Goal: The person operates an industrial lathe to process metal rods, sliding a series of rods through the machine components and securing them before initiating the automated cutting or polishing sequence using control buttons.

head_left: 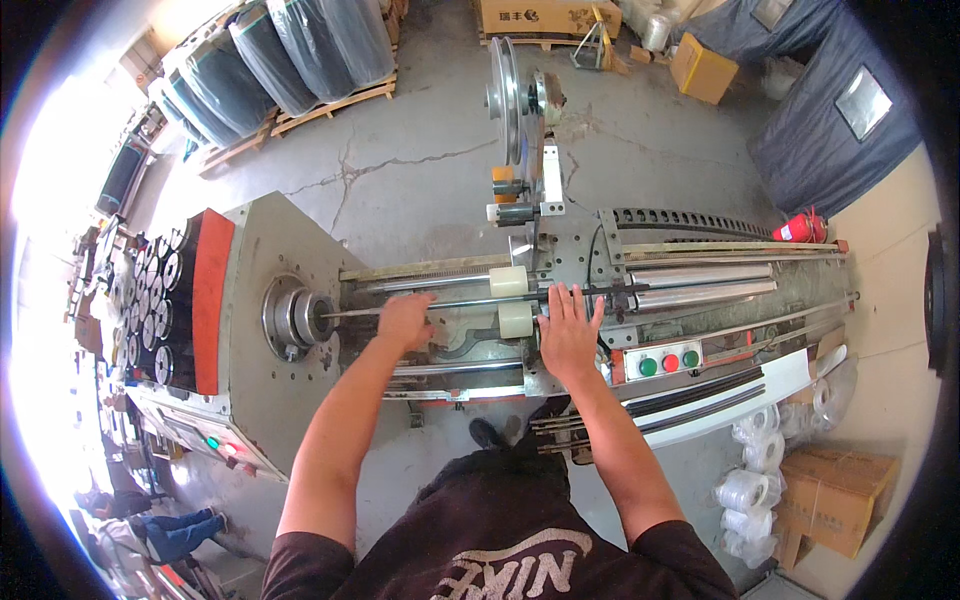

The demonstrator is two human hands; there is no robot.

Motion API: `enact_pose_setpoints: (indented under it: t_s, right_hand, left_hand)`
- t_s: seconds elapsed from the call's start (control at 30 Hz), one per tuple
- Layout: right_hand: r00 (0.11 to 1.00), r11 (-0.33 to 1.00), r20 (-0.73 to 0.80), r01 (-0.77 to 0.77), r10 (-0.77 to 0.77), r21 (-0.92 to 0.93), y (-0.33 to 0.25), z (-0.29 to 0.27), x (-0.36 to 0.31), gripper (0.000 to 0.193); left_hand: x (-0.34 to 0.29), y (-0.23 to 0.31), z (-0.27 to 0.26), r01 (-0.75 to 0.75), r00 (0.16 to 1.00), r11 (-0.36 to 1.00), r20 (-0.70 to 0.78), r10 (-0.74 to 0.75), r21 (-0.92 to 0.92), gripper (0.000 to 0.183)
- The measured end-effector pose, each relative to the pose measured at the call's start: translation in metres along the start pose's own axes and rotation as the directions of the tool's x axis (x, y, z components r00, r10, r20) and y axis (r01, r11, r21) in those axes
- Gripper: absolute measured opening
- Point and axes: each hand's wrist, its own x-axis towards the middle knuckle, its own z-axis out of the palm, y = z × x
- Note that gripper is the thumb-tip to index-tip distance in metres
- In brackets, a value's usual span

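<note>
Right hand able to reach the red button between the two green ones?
Probably yes: the right hand is just left of the red button, and nothing visible covers or blocks it.

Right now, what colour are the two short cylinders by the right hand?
Both short cylinders are cream; the head view shows them best.

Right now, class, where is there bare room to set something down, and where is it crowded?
Bare: the grey floor between the wrapped rolls and the machine, and the right end of the white sheet, past the dark rods. Crowded: the machine's middle, where the left hand, right hand, thin rod and cream rollers sit close.
</note>
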Motion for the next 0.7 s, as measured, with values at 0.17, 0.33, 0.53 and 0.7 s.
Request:
enact_pose_setpoints:
  t_s: [0.17, 0.33, 0.53, 0.7]
  right_hand:
    - [0.996, 0.998, 0.071, -0.057, 0.056, 0.014, 0.0, -0.003, 0.0, 0.057]
    - [0.987, 0.994, 0.116, -0.11, 0.11, 0.0, -0.002, -0.002, 0.003, 0.058]
    - [0.992, 0.992, 0.019, -0.125, 0.124, 0.028, -0.013, 0.005, 0.004, 0.056]
    - [0.989, 0.989, 0.001, -0.145, 0.145, 0.031, -0.013, -0.004, 0.003, 0.056]
  left_hand:
    - [-0.02, -0.056, -0.016, 0.192, 0.977, 0.981, 0.096, -0.19, -0.01, 0.064]
    - [-0.019, -0.083, -0.039, 0.267, 0.932, 0.961, 0.234, -0.278, 0.078, 0.081]
    - [0.013, -0.056, -0.033, 0.192, 0.903, 0.981, 0.385, -0.193, 0.04, 0.091]
    - [0.036, 0.003, -0.026, 0.066, 0.941, 0.998, 0.333, -0.064, 0.004, 0.092]
